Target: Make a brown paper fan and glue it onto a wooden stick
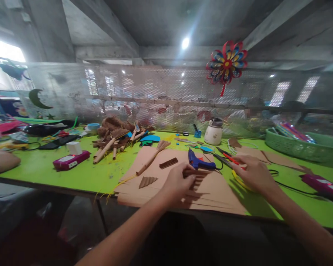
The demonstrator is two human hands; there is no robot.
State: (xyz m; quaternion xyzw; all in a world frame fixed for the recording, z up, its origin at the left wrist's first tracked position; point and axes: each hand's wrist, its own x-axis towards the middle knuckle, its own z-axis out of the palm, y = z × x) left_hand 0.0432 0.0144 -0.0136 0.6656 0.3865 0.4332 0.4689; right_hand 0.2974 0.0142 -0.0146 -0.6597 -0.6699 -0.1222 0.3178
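Observation:
My left hand [179, 184] is closed, thumb and fingers pinched at a pleated strip of brown paper [201, 178] above the brown paper sheets. In my right hand [254, 173] is a pair of scissors [229, 158] with orange and yellow on the handles, the dark blades pointing left and away. A blue glue gun [201, 163] lies just beyond my left hand, on the sheets [163, 189]. Left of that hand are a folded dark brown strip [168, 163], a fan-folded triangle [148, 181] and a rolled paper stem with a frayed top [153, 158].
A pile of rolled brown paper pieces [111, 138] sits at the back left of the green table [100, 181]. Magenta boxes lie left [71, 160] and right [323, 187]. A white jug [213, 132] and a green basket [308, 146] stand behind. Another person's arm [2, 162] rests at far left.

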